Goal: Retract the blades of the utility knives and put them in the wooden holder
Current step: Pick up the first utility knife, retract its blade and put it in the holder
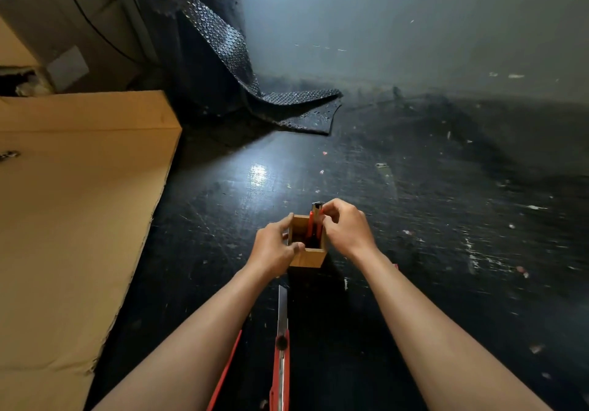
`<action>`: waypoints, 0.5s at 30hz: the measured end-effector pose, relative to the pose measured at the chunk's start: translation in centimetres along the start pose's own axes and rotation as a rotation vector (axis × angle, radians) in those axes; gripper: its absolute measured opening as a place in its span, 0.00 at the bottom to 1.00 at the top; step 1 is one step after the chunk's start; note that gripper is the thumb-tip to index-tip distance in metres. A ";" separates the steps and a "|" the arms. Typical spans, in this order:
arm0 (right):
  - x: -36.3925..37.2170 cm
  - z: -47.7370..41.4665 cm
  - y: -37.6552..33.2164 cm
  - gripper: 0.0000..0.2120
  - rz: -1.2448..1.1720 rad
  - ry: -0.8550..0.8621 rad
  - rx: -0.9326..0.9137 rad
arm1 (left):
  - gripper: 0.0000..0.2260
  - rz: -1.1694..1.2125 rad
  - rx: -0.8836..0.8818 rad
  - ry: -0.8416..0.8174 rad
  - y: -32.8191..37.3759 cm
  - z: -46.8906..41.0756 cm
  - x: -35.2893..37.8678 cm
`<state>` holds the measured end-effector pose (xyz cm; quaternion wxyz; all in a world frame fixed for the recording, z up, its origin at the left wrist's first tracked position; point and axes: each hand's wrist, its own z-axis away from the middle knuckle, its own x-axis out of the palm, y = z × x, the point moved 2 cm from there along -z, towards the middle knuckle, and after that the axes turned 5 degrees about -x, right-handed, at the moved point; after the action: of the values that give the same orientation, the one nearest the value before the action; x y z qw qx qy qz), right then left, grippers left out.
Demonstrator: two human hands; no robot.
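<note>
Storeroom: scuffed black floor [414,219], cardboard [73,203], bubble wrap [229,44].

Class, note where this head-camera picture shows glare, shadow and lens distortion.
Head view: glare patch on the glossy black floor; light falls from the top, corners dim; the small wooden box holder casts shadow toward the viewer; wide-angle lens bends the tan cardboard sheet edges and stretches the forearms.

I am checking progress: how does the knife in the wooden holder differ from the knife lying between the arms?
The knife in the holder stands upright; the knife on the floor lies flat. The floor knife's blade is out; the other's blade is hidden. The right hand touches only the upright one. Both are red.
</note>
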<state>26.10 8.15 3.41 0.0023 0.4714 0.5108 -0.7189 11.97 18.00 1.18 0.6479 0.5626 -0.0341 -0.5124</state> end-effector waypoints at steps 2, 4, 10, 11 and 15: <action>-0.2 -0.1 0.1 0.06 0.012 0.004 0.006 | 0.36 0.008 -0.001 0.001 0.0 0.1 -0.1; -0.5 0.0 0.3 0.07 0.015 0.010 0.007 | 0.36 0.012 0.001 0.002 0.1 0.1 -0.2; -1.4 1.8 0.0 0.13 0.040 0.016 -0.003 | 0.33 0.011 0.040 0.070 -0.2 1.5 -0.2; -1.5 2.4 -0.1 0.13 0.050 0.017 -0.005 | 0.32 -0.001 0.050 0.103 -0.3 2.0 -0.2; -1.1 5.8 -0.6 0.12 0.111 -0.017 -0.021 | 0.29 -0.017 0.098 0.177 -1.3 5.6 0.1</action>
<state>22.49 3.63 4.76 0.0516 0.4929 0.4915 -0.7161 7.70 14.26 2.18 0.6156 0.6371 0.0032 -0.4639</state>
